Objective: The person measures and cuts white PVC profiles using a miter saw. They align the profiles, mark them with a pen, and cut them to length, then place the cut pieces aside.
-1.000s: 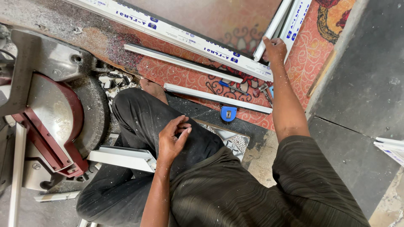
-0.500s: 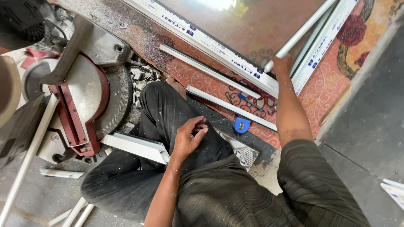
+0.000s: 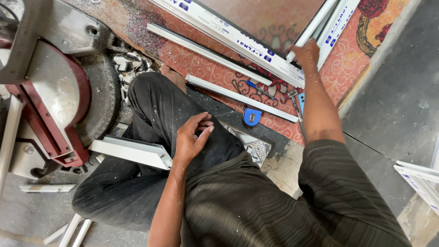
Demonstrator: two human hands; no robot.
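In the head view, the right hand [image 3: 305, 52] reaches far forward, its fingers clenched round the lower end of a slim white strip [image 3: 315, 25] that slants up out of the picture, just above the corner of a long white frame profile [image 3: 228, 36] lying on the red patterned mat [image 3: 361, 68]. The left hand [image 3: 192, 139] rests on the dark-trousered thigh [image 3: 160, 105] with fingers loosely curled and grasping nothing, near a short white offcut [image 3: 132, 151]. A blue tape measure [image 3: 252, 116] lies beside another white strip [image 3: 240, 97], and a mitre saw [image 3: 55, 91] stands at the left.
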